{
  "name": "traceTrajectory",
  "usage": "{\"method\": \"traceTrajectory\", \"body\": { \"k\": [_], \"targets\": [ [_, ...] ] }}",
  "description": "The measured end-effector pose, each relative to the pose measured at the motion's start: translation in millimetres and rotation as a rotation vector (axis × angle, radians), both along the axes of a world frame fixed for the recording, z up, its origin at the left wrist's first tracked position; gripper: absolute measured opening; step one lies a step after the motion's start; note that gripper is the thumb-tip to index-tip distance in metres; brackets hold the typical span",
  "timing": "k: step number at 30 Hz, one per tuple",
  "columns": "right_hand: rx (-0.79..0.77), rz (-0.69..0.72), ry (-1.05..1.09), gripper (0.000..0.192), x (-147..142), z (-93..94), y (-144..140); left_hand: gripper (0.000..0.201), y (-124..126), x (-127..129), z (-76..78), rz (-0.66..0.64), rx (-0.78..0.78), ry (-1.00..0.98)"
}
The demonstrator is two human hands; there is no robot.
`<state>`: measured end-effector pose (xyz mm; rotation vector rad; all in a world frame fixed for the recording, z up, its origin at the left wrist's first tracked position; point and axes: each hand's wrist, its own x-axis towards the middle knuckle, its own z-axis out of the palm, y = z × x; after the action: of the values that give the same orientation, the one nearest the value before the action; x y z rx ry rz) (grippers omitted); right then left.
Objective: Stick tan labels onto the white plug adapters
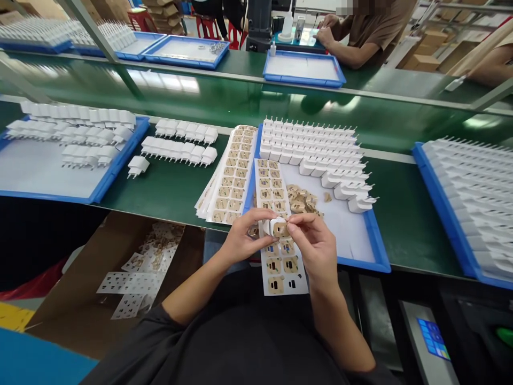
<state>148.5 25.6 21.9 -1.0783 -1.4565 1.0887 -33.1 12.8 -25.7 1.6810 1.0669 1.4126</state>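
My left hand (245, 236) is closed around a white plug adapter (271, 227), thumb below and fingers above. A tan sticker (280, 230) with a dark slot covers the adapter's end face. The thumb and forefinger of my right hand (315, 243) pinch the sticker's right edge; whether it is fully stuck down, I cannot tell. Beneath both hands lies a white sheet of tan stickers (276, 270), overhanging the table edge. One spot at its lower right has no tan sticker. A pile of loose tan pieces (302, 200) sits just beyond my right hand.
Rows of white adapters (308, 147) stand in a blue tray (374, 240). Left of it are stacked sticker sheets (228, 182) and more adapters (178, 149). A cardboard box (76, 299) below holds used sheets. Across the green bench (224, 99), a person's hands (326, 32) are visible.
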Motion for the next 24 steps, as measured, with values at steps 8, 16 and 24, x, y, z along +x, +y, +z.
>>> {"method": "traceTrajectory", "body": {
  "k": [8, 16, 24],
  "targets": [
    [-0.032, -0.003, 0.043, 0.007, -3.0, 0.9, 0.1, 0.038, 0.2, -0.3, 0.0, 0.001, 0.002, -0.018],
    [-0.041, 0.015, 0.065, 0.004, -3.3, -0.9, 0.1, 0.038, -0.1, -0.7, 1.3, -0.006, 0.023, -0.032],
    [-0.017, 0.016, 0.052, 0.002, -4.9, -0.3, -0.7, 0.046, 1.7, -0.7, -0.5, -0.035, 0.043, -0.101]
  ]
}}
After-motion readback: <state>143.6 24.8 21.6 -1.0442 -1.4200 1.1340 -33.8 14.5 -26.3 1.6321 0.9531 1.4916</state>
